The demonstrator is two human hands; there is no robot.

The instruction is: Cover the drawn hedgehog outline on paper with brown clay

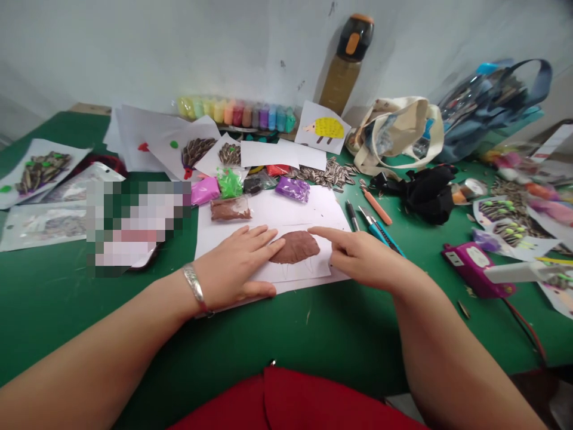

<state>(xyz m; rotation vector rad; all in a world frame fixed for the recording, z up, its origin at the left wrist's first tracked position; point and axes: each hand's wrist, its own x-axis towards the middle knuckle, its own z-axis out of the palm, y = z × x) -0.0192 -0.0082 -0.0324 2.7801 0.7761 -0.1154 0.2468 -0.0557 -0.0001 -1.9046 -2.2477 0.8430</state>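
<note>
A flat oval of brown clay (294, 247) lies on a small white card (308, 269), which rests on a larger white sheet (286, 209) on the green table. My left hand (237, 263) lies flat on the paper, fingers stretched out and touching the clay's left edge; a silver bracelet is on that wrist. My right hand (358, 257) points with its index finger at the clay's upper right edge, the other fingers curled under.
Small bags of coloured clay (250, 185), a heap of sunflower seeds (329, 174), pens and a cutter (371, 218) sit behind the sheet. A purple glue gun (481, 269) lies at right, bags (403, 131) and a bottle (347, 60) at the back, seed pictures at left.
</note>
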